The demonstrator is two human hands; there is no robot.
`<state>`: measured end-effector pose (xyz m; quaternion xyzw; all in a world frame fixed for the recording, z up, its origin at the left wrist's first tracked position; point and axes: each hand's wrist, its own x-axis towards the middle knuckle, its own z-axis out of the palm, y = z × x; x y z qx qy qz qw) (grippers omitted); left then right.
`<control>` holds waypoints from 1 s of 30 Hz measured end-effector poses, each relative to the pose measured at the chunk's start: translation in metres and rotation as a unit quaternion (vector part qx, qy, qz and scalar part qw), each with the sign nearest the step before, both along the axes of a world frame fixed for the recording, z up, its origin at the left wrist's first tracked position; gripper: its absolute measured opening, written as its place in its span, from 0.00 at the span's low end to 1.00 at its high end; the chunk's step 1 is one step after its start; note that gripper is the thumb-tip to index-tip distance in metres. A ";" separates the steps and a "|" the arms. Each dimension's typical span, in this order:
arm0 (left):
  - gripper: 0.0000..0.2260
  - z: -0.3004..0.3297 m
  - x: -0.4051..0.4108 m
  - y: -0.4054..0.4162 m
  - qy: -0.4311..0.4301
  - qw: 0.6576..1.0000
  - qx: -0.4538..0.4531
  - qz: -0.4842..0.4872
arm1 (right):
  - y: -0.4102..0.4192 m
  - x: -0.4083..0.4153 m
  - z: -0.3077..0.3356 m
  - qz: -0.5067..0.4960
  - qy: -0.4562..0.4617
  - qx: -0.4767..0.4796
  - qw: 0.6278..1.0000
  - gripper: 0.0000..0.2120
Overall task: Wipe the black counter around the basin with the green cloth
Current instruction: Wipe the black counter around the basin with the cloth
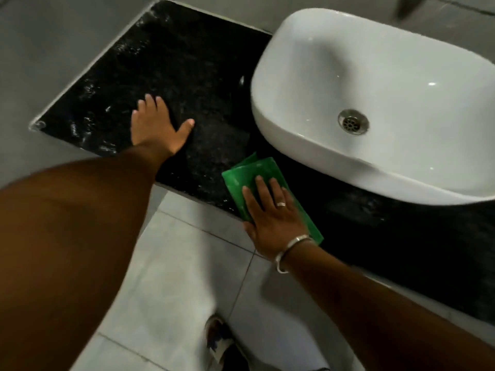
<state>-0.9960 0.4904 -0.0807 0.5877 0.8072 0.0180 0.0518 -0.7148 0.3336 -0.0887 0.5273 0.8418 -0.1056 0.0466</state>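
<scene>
The black counter (187, 76) runs from the upper left to the lower right, wet and speckled. A white basin (375, 97) with a metal drain (353, 121) sits on it at the right. The folded green cloth (249, 178) lies flat on the counter's front edge, just left of the basin's near corner. My right hand (273, 218), with a ring and a bangle, presses flat on the cloth, fingers spread. My left hand (158, 127) rests flat and empty on the counter, left of the cloth.
Grey wall tiles (53, 49) border the counter on the left and at the back. Pale floor tiles (174, 263) lie below the counter's front edge. A foot in a sandal (219, 341) stands on the floor at the bottom.
</scene>
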 end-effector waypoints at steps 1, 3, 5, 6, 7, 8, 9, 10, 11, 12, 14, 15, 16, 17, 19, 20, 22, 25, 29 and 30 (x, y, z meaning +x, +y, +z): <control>0.43 -0.001 -0.024 0.003 0.008 1.000 -0.022 -0.004 | 0.009 -0.018 0.000 0.005 0.000 -0.001 1.000 0.33; 0.41 -0.005 -0.050 0.004 0.008 0.999 -0.047 -0.011 | 0.023 -0.044 -0.001 0.002 -0.004 -0.007 1.000 0.33; 0.39 -0.009 -0.057 0.004 0.010 0.999 -0.039 -0.020 | 0.031 -0.053 -0.002 -0.004 -0.014 -0.010 1.000 0.33; 0.39 -0.010 -0.057 0.003 0.008 0.999 -0.033 -0.023 | 0.031 -0.050 -0.002 -0.001 -0.018 -0.011 1.000 0.33; 0.39 -0.011 -0.055 0.001 0.004 0.999 -0.030 -0.023 | 0.026 -0.041 0.000 0.003 -0.021 -0.015 1.000 0.33; 0.39 -0.011 -0.056 0.000 0.000 0.999 -0.029 -0.021 | 0.018 -0.032 0.001 0.006 -0.022 -0.014 1.000 0.34; 0.39 -0.011 -0.058 0.000 -0.004 0.999 -0.029 -0.020 | 0.007 -0.023 0.002 0.006 -0.023 -0.006 1.000 0.33; 0.40 -0.011 -0.058 0.000 -0.008 0.999 -0.028 -0.020 | -0.006 -0.012 0.002 0.005 -0.024 0.002 1.000 0.33; 0.40 -0.013 -0.057 0.000 -0.012 0.999 -0.025 -0.021 | -0.020 -0.002 0.003 0.007 -0.030 0.005 1.000 0.32; 0.40 -0.015 -0.056 0.000 -0.014 0.999 -0.021 -0.024 | -0.031 0.006 0.003 0.007 -0.040 0.006 0.999 0.31; 0.40 -0.018 -0.058 0.001 -0.011 1.000 -0.011 -0.026 | -0.032 0.002 0.004 -0.012 -0.046 0.008 0.999 0.30; 0.40 -0.020 -0.059 0.001 -0.011 1.000 -0.008 -0.026 | -0.022 -0.011 0.004 -0.024 -0.038 0.006 0.999 0.30; 0.40 -0.021 -0.059 0.002 -0.013 1.000 -0.008 -0.025 | -0.008 -0.030 0.003 -0.026 -0.031 0.007 0.999 0.31; 0.40 -0.023 -0.059 0.002 -0.013 1.000 -0.008 -0.023 | 0.007 -0.053 0.003 -0.019 -0.024 0.010 0.999 0.32; 0.40 -0.025 -0.059 0.004 -0.012 1.000 -0.003 -0.021 | 0.040 -0.105 -0.001 -0.007 -0.014 0.001 1.000 0.32; 0.39 -0.025 -0.059 0.003 -0.013 1.000 -0.001 -0.021 | 0.054 -0.126 -0.002 -0.013 -0.007 -0.011 1.000 0.32; 0.38 -0.026 -0.061 0.002 -0.011 1.000 0.010 -0.027 | 0.072 -0.149 -0.004 -0.017 -0.006 -0.019 1.000 0.32; 0.37 -0.026 -0.063 0.003 -0.015 0.999 0.017 -0.028 | 0.061 -0.121 -0.003 0.017 -0.014 -0.017 1.000 0.33; 0.35 -0.028 -0.060 0.003 -0.001 0.999 0.017 -0.029 | 0.024 -0.044 0.001 0.001 -0.032 -0.008 0.999 0.33; 0.35 -0.029 -0.060 0.003 -0.003 0.999 0.021 -0.029 | 0.021 -0.035 0.004 -0.007 -0.038 -0.012 0.999 0.32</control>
